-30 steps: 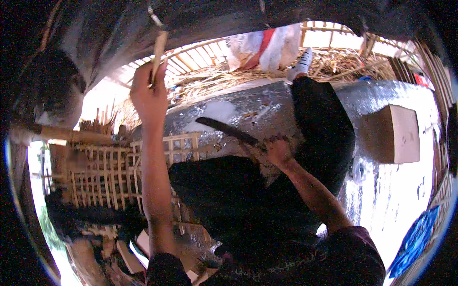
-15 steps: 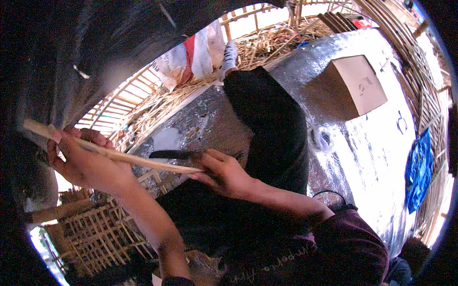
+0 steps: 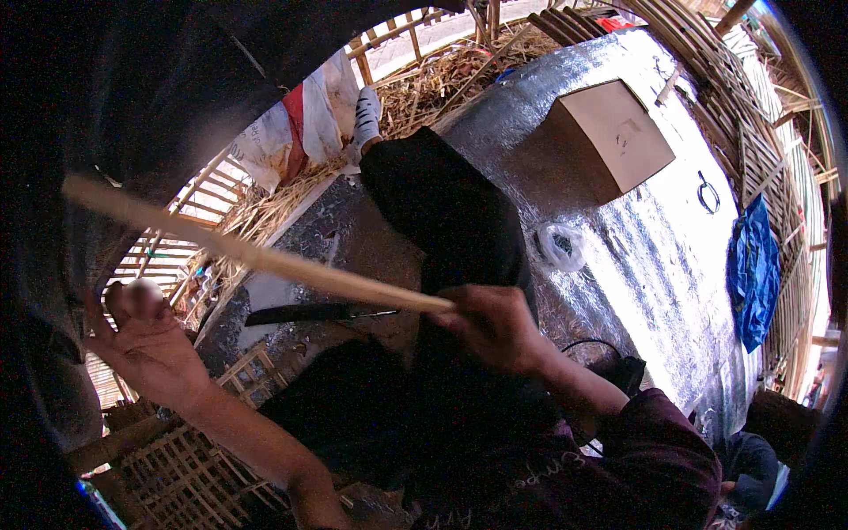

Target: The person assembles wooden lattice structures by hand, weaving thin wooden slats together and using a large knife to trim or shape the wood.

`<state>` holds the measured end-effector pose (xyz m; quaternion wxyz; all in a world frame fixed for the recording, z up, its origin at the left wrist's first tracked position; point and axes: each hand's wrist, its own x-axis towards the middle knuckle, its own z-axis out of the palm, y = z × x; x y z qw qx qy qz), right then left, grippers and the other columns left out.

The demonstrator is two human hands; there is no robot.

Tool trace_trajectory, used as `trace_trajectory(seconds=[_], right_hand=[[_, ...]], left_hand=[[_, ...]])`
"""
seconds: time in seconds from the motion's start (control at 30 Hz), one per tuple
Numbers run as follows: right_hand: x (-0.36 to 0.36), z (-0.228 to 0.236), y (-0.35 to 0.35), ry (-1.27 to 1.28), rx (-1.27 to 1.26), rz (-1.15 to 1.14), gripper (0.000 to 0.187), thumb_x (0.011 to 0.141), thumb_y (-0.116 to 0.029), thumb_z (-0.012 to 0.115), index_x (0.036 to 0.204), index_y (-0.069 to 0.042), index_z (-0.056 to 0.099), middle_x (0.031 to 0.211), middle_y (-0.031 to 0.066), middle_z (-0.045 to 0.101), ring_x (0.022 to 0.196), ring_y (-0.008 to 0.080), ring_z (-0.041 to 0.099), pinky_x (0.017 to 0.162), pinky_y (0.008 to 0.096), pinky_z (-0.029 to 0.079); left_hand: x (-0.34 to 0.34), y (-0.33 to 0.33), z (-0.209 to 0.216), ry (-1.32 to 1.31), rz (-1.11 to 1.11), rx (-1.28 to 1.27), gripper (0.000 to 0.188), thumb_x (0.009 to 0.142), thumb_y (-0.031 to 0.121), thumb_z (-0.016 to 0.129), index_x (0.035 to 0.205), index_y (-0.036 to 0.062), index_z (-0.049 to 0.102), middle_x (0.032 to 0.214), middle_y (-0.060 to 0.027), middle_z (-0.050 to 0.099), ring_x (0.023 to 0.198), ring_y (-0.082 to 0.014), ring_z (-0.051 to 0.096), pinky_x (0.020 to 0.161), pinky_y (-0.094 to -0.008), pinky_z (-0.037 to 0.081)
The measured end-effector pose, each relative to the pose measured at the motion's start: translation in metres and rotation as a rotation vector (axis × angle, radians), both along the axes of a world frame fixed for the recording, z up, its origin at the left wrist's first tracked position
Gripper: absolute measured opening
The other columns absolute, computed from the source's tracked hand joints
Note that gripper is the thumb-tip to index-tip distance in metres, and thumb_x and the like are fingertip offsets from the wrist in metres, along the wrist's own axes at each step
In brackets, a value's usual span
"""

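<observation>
While the bamboo strip (image 3: 256,258) is gripped at one end by the right hand (image 3: 499,327), its length is extended leftward above the spread, apparently empty left hand (image 3: 157,352), presumably so the far end is unobstructed. Between the hands, the dark-bladed knife (image 3: 296,314) is laid, seemingly within reach.

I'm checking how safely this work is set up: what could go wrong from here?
The long, pale wooden strip could swing or dip: only the right hand grips it, near one end, while the open left hand is off it.

The long, dark-bladed knife lies near the black-trousered legs; shifting a leg might bring it against the blade.
</observation>
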<state>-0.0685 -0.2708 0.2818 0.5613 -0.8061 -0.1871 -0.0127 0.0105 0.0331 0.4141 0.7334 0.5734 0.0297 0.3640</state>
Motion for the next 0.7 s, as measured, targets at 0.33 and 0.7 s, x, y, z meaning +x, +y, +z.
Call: trace_trajectory(seconds=[0.33, 0.7], right_hand=[[-0.027, -0.077, -0.198, 0.331, -0.514, -0.845, 0.024, 0.091, -0.023, 0.059, 0.108, -0.007, 0.065, 0.074, 0.0122, 0.068, 0.064, 0.0155, 0.066, 0.060, 0.0298, 0.050], [0.016, -0.105, -0.236, -0.128, -0.802, -0.897, 0.023, 0.079, -0.013, 0.069, 0.100, -0.006, 0.064, 0.112, 0.0167, 0.060, 0.105, 0.0336, 0.056, 0.090, 0.0422, 0.044]], left_hand=[[-0.059, 0.084, -0.100, 0.650, -0.097, 0.618, 0.033, 0.096, 0.030, 0.052, 0.112, 0.0028, 0.058, 0.090, -0.0056, 0.060, 0.082, -0.0145, 0.057, 0.075, -0.0314, 0.046], [-0.199, 0.164, -0.171, 1.372, 0.362, 1.108, 0.048, 0.097, 0.037, 0.047, 0.132, 0.0045, 0.044, 0.136, -0.0195, 0.041, 0.125, -0.0289, 0.041, 0.100, -0.0460, 0.037]])
